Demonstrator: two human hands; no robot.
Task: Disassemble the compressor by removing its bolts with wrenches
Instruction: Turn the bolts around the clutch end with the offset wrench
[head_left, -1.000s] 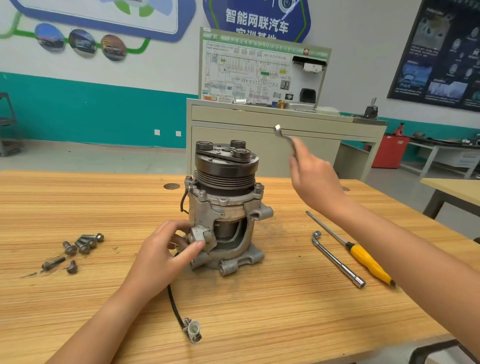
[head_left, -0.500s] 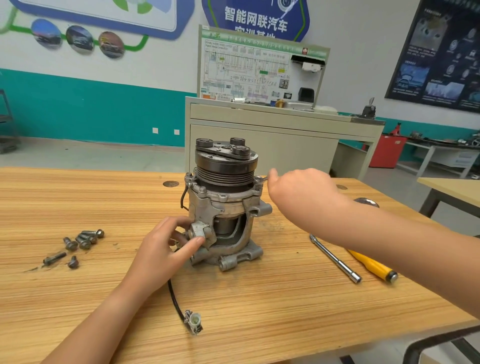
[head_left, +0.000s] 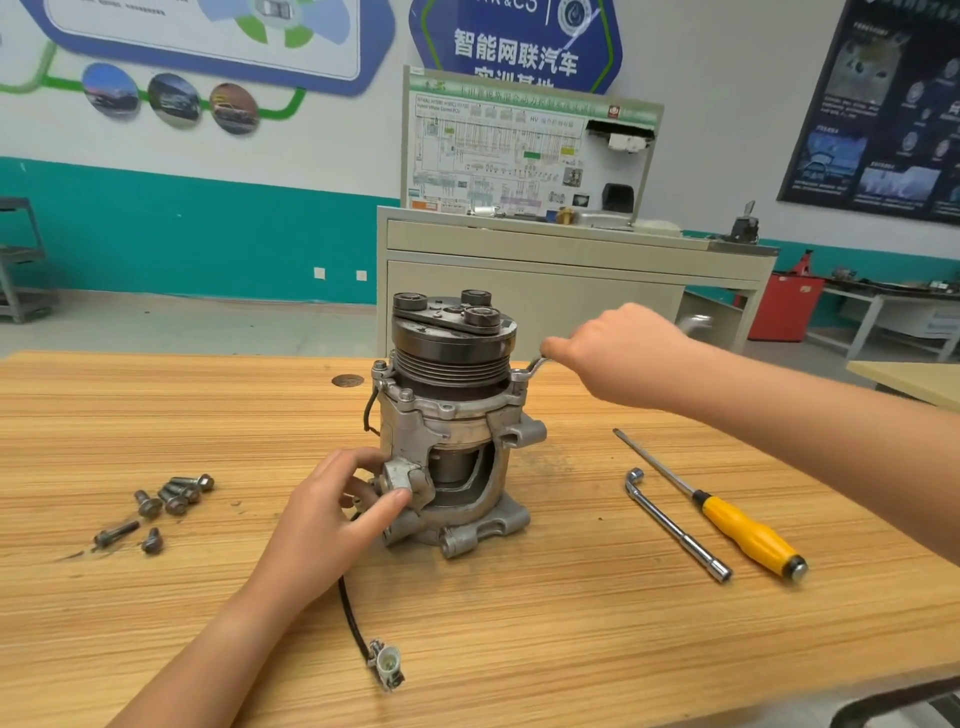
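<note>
The right hand (head_left: 618, 353), clenched around the wrench (head_left: 535, 365), has lowered it onto a bolt (head_left: 519, 375) at the top-right edge of the compressor (head_left: 452, 415), whose lower side the left hand (head_left: 337, 509) grasps, so loosening can begin.

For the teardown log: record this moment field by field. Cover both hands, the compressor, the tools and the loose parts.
left hand: grips a lug low on the compressor's housing
right hand: holds a wrench, its end seated on the right corner of the top flange
compressor: upright on the table, pulley end up
loose bolts: clustered on the table, left of the compressor
idle tools: L-shaped socket wrench and yellow-handled screwdriver, lying to the right
connector: on the table in front, at the end of a black cable
</note>
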